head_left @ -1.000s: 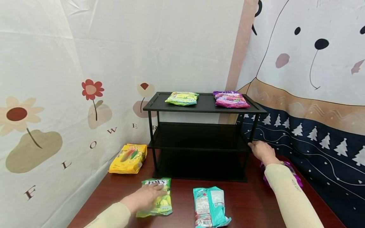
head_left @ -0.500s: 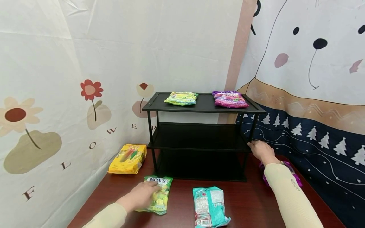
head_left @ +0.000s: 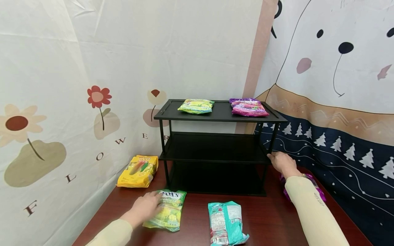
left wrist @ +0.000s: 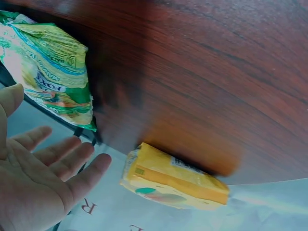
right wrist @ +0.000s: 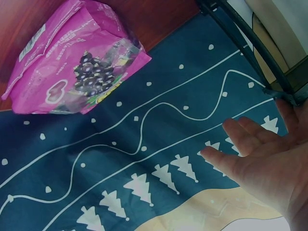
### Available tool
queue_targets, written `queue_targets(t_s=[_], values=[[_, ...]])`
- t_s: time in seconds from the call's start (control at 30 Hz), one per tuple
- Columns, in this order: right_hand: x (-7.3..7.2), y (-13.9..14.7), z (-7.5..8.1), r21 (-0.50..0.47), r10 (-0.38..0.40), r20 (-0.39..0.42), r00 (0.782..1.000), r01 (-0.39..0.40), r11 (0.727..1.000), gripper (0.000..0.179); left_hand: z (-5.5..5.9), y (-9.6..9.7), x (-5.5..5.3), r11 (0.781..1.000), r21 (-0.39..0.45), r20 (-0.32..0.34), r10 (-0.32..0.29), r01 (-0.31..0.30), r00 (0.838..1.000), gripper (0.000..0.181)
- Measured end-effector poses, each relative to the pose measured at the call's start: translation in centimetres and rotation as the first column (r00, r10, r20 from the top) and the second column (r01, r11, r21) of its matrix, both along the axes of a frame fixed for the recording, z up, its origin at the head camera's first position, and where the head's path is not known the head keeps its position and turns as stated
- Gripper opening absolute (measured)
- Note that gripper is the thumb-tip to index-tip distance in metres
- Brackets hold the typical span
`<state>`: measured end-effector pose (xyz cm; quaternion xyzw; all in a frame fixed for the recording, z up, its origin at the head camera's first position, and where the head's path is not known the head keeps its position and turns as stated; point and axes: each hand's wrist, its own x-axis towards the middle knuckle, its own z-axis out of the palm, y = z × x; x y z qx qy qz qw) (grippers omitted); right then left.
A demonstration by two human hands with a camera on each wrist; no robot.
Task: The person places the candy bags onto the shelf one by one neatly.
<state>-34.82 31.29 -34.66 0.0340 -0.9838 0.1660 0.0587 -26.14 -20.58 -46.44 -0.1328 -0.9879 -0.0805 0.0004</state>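
Note:
In the head view my left hand (head_left: 144, 206) is over the left edge of a green Fox's candy bag (head_left: 167, 213) on the table. The left wrist view shows the fingers of the left hand (left wrist: 43, 178) spread and loosely bent beside the candy bag (left wrist: 53, 72), holding nothing. My right hand (head_left: 283, 164) touches the right side of a black three-tier shelf (head_left: 215, 160) at its middle tier. Several fingers of the right hand (right wrist: 260, 154) extend away from the shelf post in the right wrist view; its thumb is hidden there.
A yellow bag (head_left: 138, 171) lies left of the shelf. A teal bag (head_left: 226, 223) lies in front, and a purple bag (right wrist: 82, 62) is at the right. The top tier carries a yellow-green bag (head_left: 196, 106) and a magenta bag (head_left: 248, 107).
My left hand has slid back to the left across the green candy bag, uncovering more of its front. The bag has shifted and turned slightly. The right hand stays at the shelf.

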Motion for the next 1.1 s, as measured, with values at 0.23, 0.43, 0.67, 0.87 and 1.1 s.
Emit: queue_targets(t_s=[0.23,0.43,0.67,0.87,1.1], values=[[0.0,-0.1,0.0,-0.011,-0.007,0.002,1.000,0.007,1.000,0.050,-0.3,-0.6,0.0,0.997,0.020,0.019,0.074,-0.074,0.997,0.059],[0.0,-0.1,0.1,-0.021,-0.004,-0.002,1.000,0.004,1.000,0.045,-0.4,-0.9,-0.2,0.989,0.034,0.081,0.141,-0.144,0.987,0.077],[0.2,-0.1,0.1,-0.028,0.009,-0.017,1.000,-0.010,1.000,0.042,-0.6,-1.2,-0.3,0.981,0.067,0.131,0.174,-0.184,0.976,0.084],[0.1,-0.1,0.1,-0.019,-0.005,-0.003,1.000,0.005,1.000,0.050,-0.6,-1.0,-0.3,0.974,0.072,0.161,0.200,-0.213,0.967,0.084],[0.2,-0.1,0.0,-0.032,0.000,-0.015,1.000,0.000,0.999,0.046,-0.8,-0.7,-0.2,0.975,0.078,0.191,0.189,-0.207,0.963,0.084]])
